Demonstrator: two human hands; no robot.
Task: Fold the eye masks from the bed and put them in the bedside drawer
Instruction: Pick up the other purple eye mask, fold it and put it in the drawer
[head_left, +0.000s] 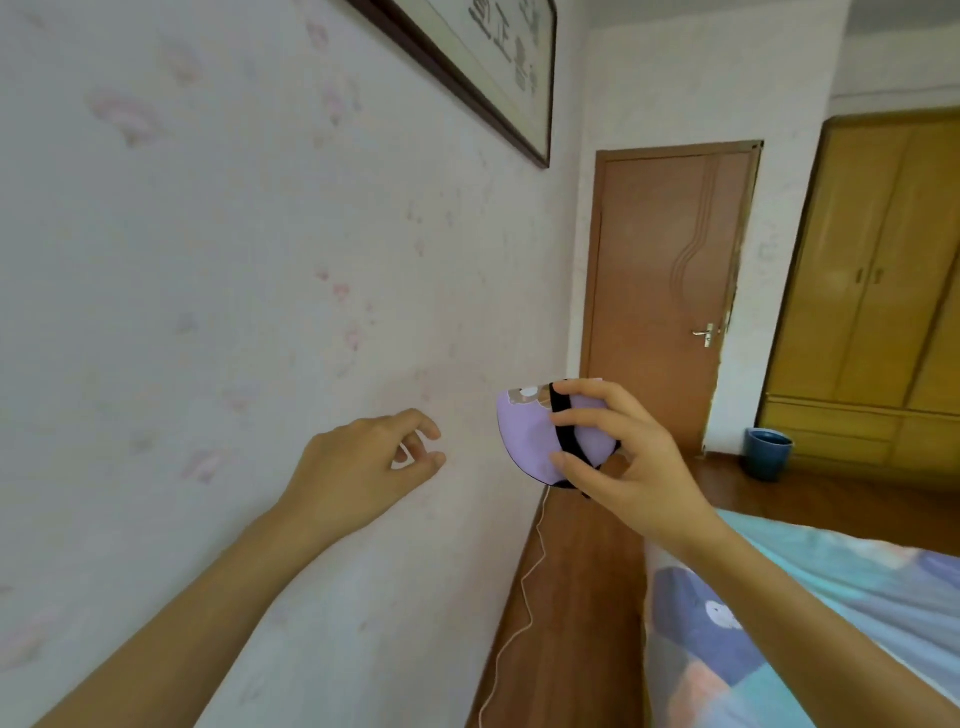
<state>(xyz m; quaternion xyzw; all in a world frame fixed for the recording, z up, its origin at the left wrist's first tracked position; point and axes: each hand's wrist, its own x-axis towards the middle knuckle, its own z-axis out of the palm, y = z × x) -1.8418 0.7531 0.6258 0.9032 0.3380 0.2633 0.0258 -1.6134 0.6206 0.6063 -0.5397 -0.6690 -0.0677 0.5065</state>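
A lilac eye mask (530, 441), folded in half with a black strap wrapped around it, is held up in the air in front of the wall. My right hand (628, 457) grips it with thumb below and fingers on top. My left hand (363, 462) hovers a short way to the left of the mask, fingers curled but apart, holding nothing. The bed (831, 623) with a light blue patterned cover lies at the lower right. No bedside drawer is in view.
A pale floral wall (208, 312) fills the left. A wooden headboard ledge (571, 597) with a thin white cord (524, 597) runs beside the bed. Farther off stand a brown door (670, 286), a yellow wardrobe (883, 286) and a blue bin (766, 452).
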